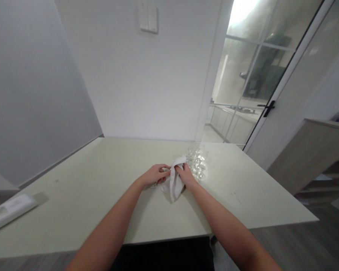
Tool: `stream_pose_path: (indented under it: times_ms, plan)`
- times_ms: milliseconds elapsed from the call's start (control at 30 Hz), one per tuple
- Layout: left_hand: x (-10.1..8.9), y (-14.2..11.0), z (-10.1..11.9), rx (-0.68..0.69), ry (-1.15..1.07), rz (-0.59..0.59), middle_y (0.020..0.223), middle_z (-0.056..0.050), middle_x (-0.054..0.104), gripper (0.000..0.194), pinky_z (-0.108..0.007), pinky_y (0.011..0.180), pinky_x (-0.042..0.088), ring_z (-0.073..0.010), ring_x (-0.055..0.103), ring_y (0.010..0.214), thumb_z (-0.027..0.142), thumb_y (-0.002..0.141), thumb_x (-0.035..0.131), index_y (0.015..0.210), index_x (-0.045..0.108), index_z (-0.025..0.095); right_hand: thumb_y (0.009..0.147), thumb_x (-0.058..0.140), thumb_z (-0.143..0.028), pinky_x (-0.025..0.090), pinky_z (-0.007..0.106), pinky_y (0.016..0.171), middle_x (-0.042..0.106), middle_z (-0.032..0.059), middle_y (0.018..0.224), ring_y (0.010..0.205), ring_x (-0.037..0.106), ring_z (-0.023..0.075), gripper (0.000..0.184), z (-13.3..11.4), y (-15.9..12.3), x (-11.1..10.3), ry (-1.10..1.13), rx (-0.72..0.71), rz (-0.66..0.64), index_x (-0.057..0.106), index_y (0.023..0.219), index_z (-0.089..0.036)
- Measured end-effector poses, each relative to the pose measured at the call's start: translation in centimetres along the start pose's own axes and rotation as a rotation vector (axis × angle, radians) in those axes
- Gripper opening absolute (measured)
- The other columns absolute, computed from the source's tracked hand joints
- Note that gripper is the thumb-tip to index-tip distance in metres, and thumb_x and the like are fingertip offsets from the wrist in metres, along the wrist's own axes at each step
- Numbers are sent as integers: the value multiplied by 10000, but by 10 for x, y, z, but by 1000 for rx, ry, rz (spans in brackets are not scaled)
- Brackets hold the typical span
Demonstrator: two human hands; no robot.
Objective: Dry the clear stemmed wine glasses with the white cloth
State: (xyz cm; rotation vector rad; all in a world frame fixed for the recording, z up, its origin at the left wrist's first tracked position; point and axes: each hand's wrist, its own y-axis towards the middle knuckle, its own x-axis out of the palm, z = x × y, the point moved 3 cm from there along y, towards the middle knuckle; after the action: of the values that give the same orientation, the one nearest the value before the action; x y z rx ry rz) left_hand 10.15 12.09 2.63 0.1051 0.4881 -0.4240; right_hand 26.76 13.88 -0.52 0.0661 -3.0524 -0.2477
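Note:
A white cloth [175,184] hangs from my right hand [186,175], whose fingers are closed on it. Close by on the left, my left hand [156,174] curls around a clear stemmed glass [153,186], tilted on its side with its foot toward the left. Most of that glass is hidden by my fingers and the cloth, and the cloth meets it at its right end. Just beyond my right hand stands a cluster of several clear stemmed glasses [198,162] on the pale table [101,195].
A white power strip [11,211] lies at the table's left edge. Behind the table rises a white wall with a light switch [148,18]. To the right are a glass-paned door with a black handle [269,108] and a wooden shelf unit [307,150].

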Motion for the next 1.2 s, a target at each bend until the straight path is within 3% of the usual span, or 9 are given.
stream_pose_path:
  times_ms: [300, 867, 1200]
  plan:
    - [1, 0, 1, 15, -6, -9, 557, 13, 567, 575, -201, 430, 333, -90, 459, 424, 557, 765, 589, 1136, 612, 119, 692, 661, -391, 449, 335, 849, 636, 43, 992, 901, 590, 202, 348, 0, 1, 0, -34, -6, 7, 527, 950, -200]
    - [1, -2, 0, 3, -24, 3, 546, 16, 557, 612, -196, 430, 308, -84, 443, 420, 594, 743, 597, 1121, 616, 113, 709, 641, -353, 452, 337, 856, 647, 42, 1003, 934, 593, 213, 449, -5, -1, -1, -37, -33, -24, 554, 1122, -200]
    - [3, -1, 1, 29, -40, -4, 519, 48, 505, 470, -183, 407, 288, -77, 417, 409, 498, 755, 606, 1050, 591, 133, 717, 640, -364, 452, 346, 865, 646, 37, 976, 928, 587, 213, 363, -2, 2, -1, -115, -97, -30, 580, 1032, -193]
